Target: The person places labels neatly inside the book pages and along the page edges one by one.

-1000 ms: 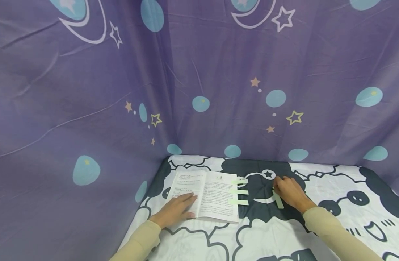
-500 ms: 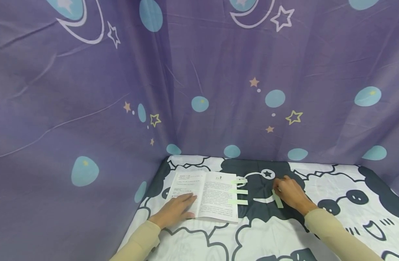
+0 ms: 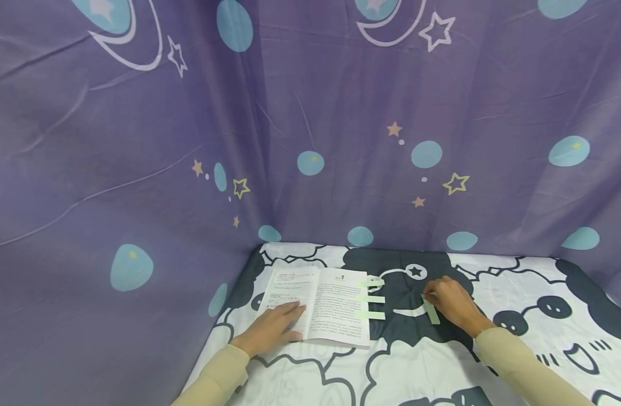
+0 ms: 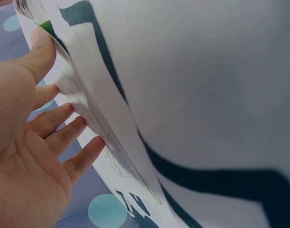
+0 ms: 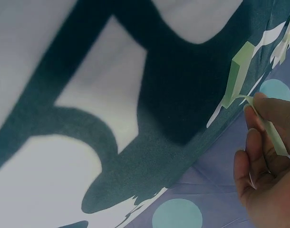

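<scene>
Peeling, it seemed! The right hand [image 3: 453, 303] pinched a strip [image 5: 274, 135] in its fingers beside the green pad [image 5: 236, 78], at three o'clock of the open book [image 3: 336, 317]; the left hand [image 3: 270, 329], fingers apart, rested at eight. Next likely called for a clean separation.

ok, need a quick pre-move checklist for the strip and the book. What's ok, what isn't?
1. Book open: ok, both pages face up.
2. Book steadied: ok, left hand rests on its left page.
3. Strip gripped: ok, right hand pinches it.
4. Strip free of pad: cannot tell, its end reaches the pad and may be attached.
5. Pad held down: not ok, no hand is seen pressing it.
6. Room for another tab: ok, right edge looks bare below the three tabs.
</scene>
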A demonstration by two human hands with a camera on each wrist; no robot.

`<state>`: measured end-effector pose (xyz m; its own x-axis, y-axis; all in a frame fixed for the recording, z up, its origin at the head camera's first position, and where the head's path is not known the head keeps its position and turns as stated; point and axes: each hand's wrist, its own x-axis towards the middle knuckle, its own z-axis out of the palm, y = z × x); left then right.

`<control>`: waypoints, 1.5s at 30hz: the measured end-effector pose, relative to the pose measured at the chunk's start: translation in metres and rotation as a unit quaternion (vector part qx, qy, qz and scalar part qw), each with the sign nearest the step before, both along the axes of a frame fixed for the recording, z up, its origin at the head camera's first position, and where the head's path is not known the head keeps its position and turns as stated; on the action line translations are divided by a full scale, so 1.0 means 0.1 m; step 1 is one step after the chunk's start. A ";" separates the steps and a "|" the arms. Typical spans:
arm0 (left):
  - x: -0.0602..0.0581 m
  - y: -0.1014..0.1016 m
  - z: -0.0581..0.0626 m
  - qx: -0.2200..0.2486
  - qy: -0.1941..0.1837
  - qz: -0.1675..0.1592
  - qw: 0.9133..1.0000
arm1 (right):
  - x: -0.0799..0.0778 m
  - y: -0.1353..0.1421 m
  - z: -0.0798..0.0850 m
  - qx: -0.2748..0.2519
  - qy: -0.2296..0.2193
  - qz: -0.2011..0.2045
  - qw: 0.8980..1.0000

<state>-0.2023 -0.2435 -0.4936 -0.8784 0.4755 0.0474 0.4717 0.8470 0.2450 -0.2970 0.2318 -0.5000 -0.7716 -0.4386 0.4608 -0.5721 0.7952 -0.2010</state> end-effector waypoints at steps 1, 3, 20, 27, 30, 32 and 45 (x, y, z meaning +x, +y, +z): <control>0.00 0.00 0.00 0.001 -0.001 0.000 1.000 | 0.01 -0.01 0.00 -0.002 0.002 0.002 1.000; 0.01 0.00 0.01 0.002 -0.003 0.000 1.000 | 0.02 -0.02 0.00 -0.005 0.005 0.005 1.000; 0.02 0.00 0.01 0.008 0.012 -0.012 1.000 | 0.10 -0.17 -0.02 0.002 0.050 0.032 0.998; 0.03 0.01 0.01 0.008 0.009 -0.010 1.000 | 0.14 -0.22 -0.01 0.000 0.061 0.050 0.997; 0.03 0.01 0.02 0.008 0.010 -0.010 1.000 | 0.16 -0.25 -0.02 -0.001 0.064 0.048 0.997; 0.03 0.01 0.02 0.006 0.011 -0.010 1.000 | 0.17 -0.28 -0.02 -0.006 0.065 0.049 0.997; 0.01 0.01 0.01 -0.002 0.005 -0.002 1.000 | 0.28 -0.54 -0.01 -0.016 0.055 0.066 0.996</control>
<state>-0.2017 -0.2422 -0.4924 -0.8757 0.4797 0.0549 0.4781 0.8459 0.2363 -0.2685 0.1782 -0.5008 -0.6527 -0.5164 0.5544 -0.6911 0.7057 -0.1563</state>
